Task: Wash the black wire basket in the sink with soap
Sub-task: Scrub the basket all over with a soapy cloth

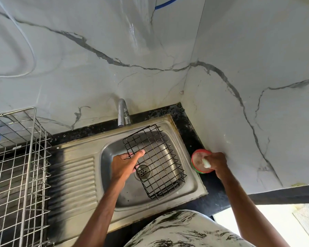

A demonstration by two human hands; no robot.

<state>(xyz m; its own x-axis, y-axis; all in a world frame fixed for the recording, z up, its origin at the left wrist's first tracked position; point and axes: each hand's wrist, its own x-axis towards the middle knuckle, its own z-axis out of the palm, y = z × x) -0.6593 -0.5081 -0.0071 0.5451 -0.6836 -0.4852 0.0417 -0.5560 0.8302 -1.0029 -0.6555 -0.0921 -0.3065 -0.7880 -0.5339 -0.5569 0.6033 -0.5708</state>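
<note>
My left hand (126, 165) holds the edge of the black wire basket (157, 157) tipped up in the sink (192, 177), while my right hand (218, 162) grips a pale scrubber (206, 163) in the soap tub (197, 155), so I should rub up plenty of soap.

The bench (191, 132) is a black speckled slab running into a corner of marble-patterned wall. Set into it is a steel sink (75, 157) — ribbed drainboard toward nine o'clock, basin toward three. The black wire basket (157, 157) stands tilted in the basin, its five-o'clock end down on the steel and its twelve-o'clock end up near the tap (122, 113) at the sink's back edge. At three o'clock of the basin, a round red-and-green soap tub (197, 158) sits on the bench by the wall. At nine o'clock, past the drainboard, a silver wire rack (20, 166) stands on the bench.
</note>
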